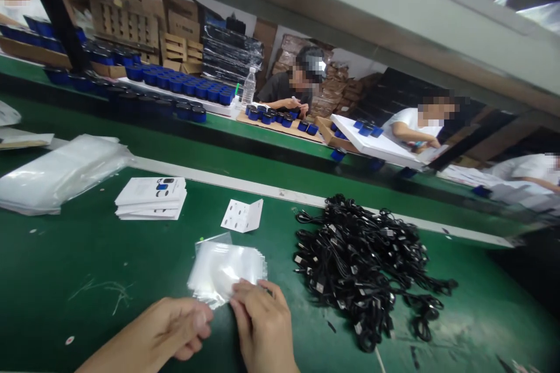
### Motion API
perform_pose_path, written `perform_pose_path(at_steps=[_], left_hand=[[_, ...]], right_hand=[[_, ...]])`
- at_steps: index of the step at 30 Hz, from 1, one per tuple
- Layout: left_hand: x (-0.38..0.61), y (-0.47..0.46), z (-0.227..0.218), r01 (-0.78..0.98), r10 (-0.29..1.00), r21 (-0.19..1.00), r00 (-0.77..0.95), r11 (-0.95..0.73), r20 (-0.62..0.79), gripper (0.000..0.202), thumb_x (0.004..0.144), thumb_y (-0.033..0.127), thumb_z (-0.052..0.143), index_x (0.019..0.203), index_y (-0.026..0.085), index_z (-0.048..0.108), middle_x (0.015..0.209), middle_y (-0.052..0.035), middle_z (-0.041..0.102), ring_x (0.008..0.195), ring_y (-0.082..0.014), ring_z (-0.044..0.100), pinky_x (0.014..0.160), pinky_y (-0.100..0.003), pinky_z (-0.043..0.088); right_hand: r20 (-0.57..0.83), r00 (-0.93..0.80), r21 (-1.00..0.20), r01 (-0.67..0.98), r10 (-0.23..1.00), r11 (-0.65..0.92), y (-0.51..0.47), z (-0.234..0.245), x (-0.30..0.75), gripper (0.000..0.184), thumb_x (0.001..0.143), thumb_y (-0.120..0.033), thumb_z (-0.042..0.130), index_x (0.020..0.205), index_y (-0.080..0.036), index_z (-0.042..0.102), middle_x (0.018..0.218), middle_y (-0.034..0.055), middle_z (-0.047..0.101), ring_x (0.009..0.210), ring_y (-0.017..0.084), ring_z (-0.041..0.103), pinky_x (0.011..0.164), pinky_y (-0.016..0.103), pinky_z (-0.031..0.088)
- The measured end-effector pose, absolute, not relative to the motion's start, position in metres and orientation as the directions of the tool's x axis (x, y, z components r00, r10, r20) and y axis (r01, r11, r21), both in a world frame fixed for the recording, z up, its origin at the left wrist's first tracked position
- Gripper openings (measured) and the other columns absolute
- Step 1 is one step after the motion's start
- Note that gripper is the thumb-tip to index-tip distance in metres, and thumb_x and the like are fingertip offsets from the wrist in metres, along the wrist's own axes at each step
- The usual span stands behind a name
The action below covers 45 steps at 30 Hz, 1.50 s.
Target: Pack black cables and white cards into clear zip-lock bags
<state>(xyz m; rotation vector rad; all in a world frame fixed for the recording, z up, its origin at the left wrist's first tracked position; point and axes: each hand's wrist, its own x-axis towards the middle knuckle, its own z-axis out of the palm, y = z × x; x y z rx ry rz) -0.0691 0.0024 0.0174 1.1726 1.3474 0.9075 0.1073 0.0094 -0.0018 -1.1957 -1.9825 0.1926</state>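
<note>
- The stack of small clear bags [227, 268] lies close to the near edge of the green surface [87, 280]. It is slightly fanned, so each bag's edge stands a little apart from the next, which is probably why your fingers work at that end.
- Your right hand [262, 329] lays its fingertips on the stack's near edge and seems to pin it flat. The thumb is hidden, so I cannot tell whether that grip is apart or clamped on a bag.
- Your left hand [175, 332] curls at the stack's near-left corner, thumb against folded fingers, touching or just beside the plastic. I cannot tell whether a bag is pinched inside.
- A pile of black cables [367, 268] sits just right of the bags.
- A folded leaflet [242, 215] lies beyond them, and a stack of white booklets [151, 198] lies farther left.
- A heap of larger clear bags [61, 172] lies by the left edge.
- These things ring your hands, likely so that each one is within reach.
- Past the far edge runs a green conveyor belt [262, 163].
- Across it, seated co-workers handle blue round cases [188, 86] on a bench beside a water bottle [248, 86], with cardboard boxes [131, 20] stacked behind.
</note>
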Motion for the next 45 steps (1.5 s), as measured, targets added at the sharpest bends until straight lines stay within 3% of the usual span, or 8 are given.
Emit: perform_pose_path(at_steps=[9, 15, 25, 29, 32, 35, 40, 45], left_hand=[[-0.044, 0.027, 0.026, -0.094, 0.798, 0.799, 0.199, 0.593, -0.569, 0.056, 0.068, 0.061, 0.065, 0.097, 0.013, 0.07, 0.082, -0.0067, 0.074, 0.073, -0.0206, 0.071, 0.07, -0.031, 0.058], [-0.055, 0.028, 0.034, 0.382, 0.977, 0.91, -0.194, 0.16, -0.09, 0.06, 0.076, 0.063, 0.051, 0.125, 0.029, 0.046, 0.125, -0.0065, 0.055, 0.104, -0.0254, 0.061, 0.088, -0.038, 0.051], [-0.04, 0.031, 0.013, 0.069, 0.969, 0.989, -0.222, 0.128, -0.11, 0.056, 0.083, 0.062, 0.045, 0.125, 0.026, 0.042, 0.135, -0.0088, 0.044, 0.125, -0.0279, 0.044, 0.107, -0.05, 0.032], [-0.048, 0.027, 0.021, -0.01, 0.958, 0.984, -0.227, 0.175, -0.173, 0.06, 0.076, 0.068, 0.05, 0.113, 0.021, 0.05, 0.117, -0.0098, 0.059, 0.109, -0.0269, 0.058, 0.099, -0.044, 0.043], [-0.048, 0.021, 0.029, -0.21, 0.928, 0.912, -0.047, 0.352, -0.369, 0.063, 0.078, 0.07, 0.045, 0.108, 0.016, 0.056, 0.098, -0.0123, 0.071, 0.084, -0.0271, 0.069, 0.079, -0.044, 0.055], [-0.049, 0.019, 0.035, -0.298, 0.845, 0.791, 0.155, 0.534, -0.512, 0.055, 0.076, 0.053, 0.063, 0.117, 0.017, 0.056, 0.105, -0.0103, 0.072, 0.099, -0.0261, 0.067, 0.085, -0.036, 0.055], [-0.048, 0.02, 0.04, -0.182, 0.825, 0.806, 0.069, 0.564, -0.562, 0.052, 0.065, 0.047, 0.076, 0.104, 0.014, 0.065, 0.091, -0.0086, 0.076, 0.085, -0.0227, 0.072, 0.074, -0.026, 0.058], [-0.043, 0.015, 0.046, -0.128, 0.863, 0.854, 0.033, 0.504, -0.504, 0.048, 0.056, 0.052, 0.079, 0.087, 0.016, 0.07, 0.077, -0.0063, 0.077, 0.067, -0.0204, 0.072, 0.062, -0.026, 0.059]], right_hand=[[0.581, -0.312, -0.484, 0.61, 0.752, 0.627, 0.008, 0.003, 0.106, 0.017, 0.096, -0.023, 0.048, 0.086, -0.021, 0.061, 0.088, -0.0009, 0.073, 0.085, 0.014, 0.068, 0.083, 0.029, 0.037], [0.431, -0.246, -0.59, 0.651, 0.868, 0.478, 0.016, 0.003, 0.113, 0.015, 0.091, -0.02, 0.056, 0.077, -0.019, 0.062, 0.081, 0.0012, 0.073, 0.081, 0.018, 0.069, 0.082, 0.032, 0.037], [0.043, 0.057, -0.922, 0.388, 0.997, 0.018, 0.031, 0.019, 0.118, 0.021, 0.09, -0.026, 0.049, 0.071, -0.019, 0.056, 0.065, 0.0016, 0.068, 0.059, 0.017, 0.064, 0.052, 0.023, 0.043], [0.343, 0.163, -0.837, 0.499, 0.925, 0.223, 0.029, 0.019, 0.12, 0.018, 0.094, -0.021, 0.042, 0.081, -0.019, 0.054, 0.077, 0.0039, 0.069, 0.074, 0.017, 0.066, 0.065, 0.026, 0.047], [0.748, -0.036, -0.484, 0.653, 0.663, 0.582, 0.02, 0.022, 0.113, 0.019, 0.094, -0.011, 0.043, 0.083, -0.019, 0.056, 0.091, 0.0034, 0.07, 0.095, 0.018, 0.064, 0.086, 0.031, 0.039], [0.809, -0.178, -0.341, 0.635, 0.56, 0.694, 0.008, 0.02, 0.106, 0.021, 0.096, -0.018, 0.045, 0.08, -0.021, 0.058, 0.096, 0.0004, 0.07, 0.099, 0.017, 0.062, 0.093, 0.032, 0.034], [0.331, 0.251, -0.912, 0.333, 0.909, 0.24, -0.002, 0.009, 0.121, 0.028, 0.092, -0.044, 0.048, 0.111, -0.023, 0.052, 0.114, 0.0095, 0.06, 0.099, 0.022, 0.06, 0.084, 0.035, 0.045], [-0.165, -0.053, -0.986, -0.015, 0.985, -0.166, 0.0, 0.008, 0.137, 0.061, 0.086, -0.064, 0.044, 0.123, -0.016, 0.05, 0.108, 0.014, 0.062, 0.08, 0.021, 0.064, 0.065, 0.031, 0.05]])
